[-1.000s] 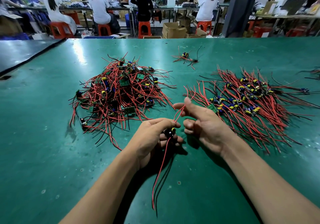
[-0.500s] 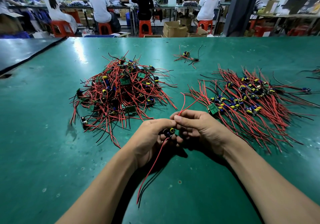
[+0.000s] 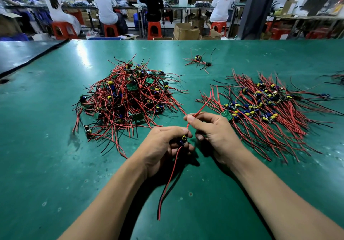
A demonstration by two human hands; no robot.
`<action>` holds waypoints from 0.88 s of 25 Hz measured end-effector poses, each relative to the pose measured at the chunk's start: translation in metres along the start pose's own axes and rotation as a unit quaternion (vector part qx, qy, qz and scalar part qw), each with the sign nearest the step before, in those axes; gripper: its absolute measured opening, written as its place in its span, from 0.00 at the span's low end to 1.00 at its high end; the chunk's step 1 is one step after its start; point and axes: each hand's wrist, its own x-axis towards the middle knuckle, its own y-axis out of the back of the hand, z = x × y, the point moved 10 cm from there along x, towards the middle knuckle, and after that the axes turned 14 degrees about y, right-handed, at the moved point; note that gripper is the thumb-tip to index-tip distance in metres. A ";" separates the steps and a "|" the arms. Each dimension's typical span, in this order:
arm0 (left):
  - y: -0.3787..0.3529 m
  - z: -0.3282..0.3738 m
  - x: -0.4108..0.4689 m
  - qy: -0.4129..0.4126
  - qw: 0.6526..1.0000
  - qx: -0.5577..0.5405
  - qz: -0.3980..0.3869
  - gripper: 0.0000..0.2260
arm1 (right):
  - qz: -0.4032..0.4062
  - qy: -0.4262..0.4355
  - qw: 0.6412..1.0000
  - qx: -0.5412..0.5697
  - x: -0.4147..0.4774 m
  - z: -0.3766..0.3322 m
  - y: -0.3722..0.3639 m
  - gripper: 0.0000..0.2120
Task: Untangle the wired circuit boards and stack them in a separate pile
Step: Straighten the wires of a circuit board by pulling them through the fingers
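Observation:
My left hand [image 3: 162, 145] grips a small circuit board [image 3: 182, 139] with a yellow and blue component; its red and black wires hang down toward me over the table. My right hand [image 3: 214, 133] pinches another red wire [image 3: 202, 107] of the same board between thumb and forefinger, and the wire runs up and to the right. A tangled heap of wired boards [image 3: 128, 98] lies to the left of my hands. The sorted pile of boards [image 3: 264, 107] with wires fanned out lies on the right, close to my right hand.
The green table [image 3: 46, 156] carries a small cluster of a few wired boards [image 3: 200, 61] at the back middle and more wires [image 3: 337, 77] at the far right edge. A darker table [image 3: 22, 53] adjoins on the left. Seated workers on red stools are beyond the far edge.
My right hand came in from an open pose to pinch the red wire next to my left hand and now draws it out slightly. The hanging wires swung a little to the left.

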 end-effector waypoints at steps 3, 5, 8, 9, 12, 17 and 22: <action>-0.001 0.003 0.000 -0.014 1.000 0.018 0.003 0.08 | 0.028 -0.012 0.999 0.020 0.002 0.004 0.008 0.17; -0.002 0.004 0.000 -0.020 0.999 0.027 0.005 0.09 | 0.051 -0.013 0.998 0.041 0.004 0.003 0.011 0.18; -0.004 0.003 -0.001 -0.023 0.999 0.049 0.001 0.10 | 0.097 0.018 0.993 0.071 0.009 -0.004 0.022 0.09; -0.005 0.003 -0.002 -0.024 0.998 0.063 -0.002 0.10 | 0.121 0.029 0.989 0.080 0.011 -0.006 0.029 0.09; -0.009 0.002 -0.004 -0.023 0.995 0.099 -0.006 0.11 | 0.155 0.049 0.983 0.087 0.015 -0.010 0.043 0.07; -0.010 0.000 -0.007 -0.019 0.994 0.108 -0.017 0.11 | 0.148 0.057 0.984 0.075 0.017 -0.010 0.049 0.06; -0.008 0.001 -0.007 -0.026 0.996 0.083 -0.018 0.10 | 0.154 0.081 0.984 -0.037 0.013 -0.015 0.064 0.07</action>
